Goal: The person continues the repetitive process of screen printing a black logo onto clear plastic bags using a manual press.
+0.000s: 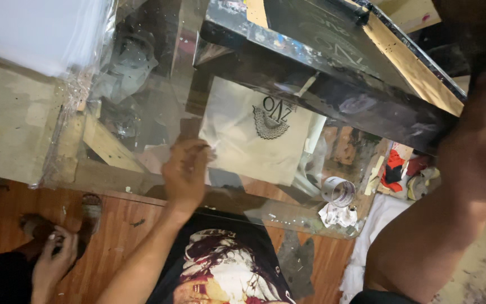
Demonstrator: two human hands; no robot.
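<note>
Lifting screen frame [333, 84] — right hand [479, 146] blurred.

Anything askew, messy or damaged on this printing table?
The wooden-framed screen is lifted at an angle by the right hand, not flat. The left hand rests at the edge of the cream printed sheet on the glass table. A crumpled rag lies near the table edge; paint specks dot the glass.

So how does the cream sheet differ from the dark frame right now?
The cream sheet lies flat on the glass table; the dark frame is tilted up above it. The left hand touches the sheet's corner; the right hand grips the frame's end. Both seem to bear the same design.
</note>
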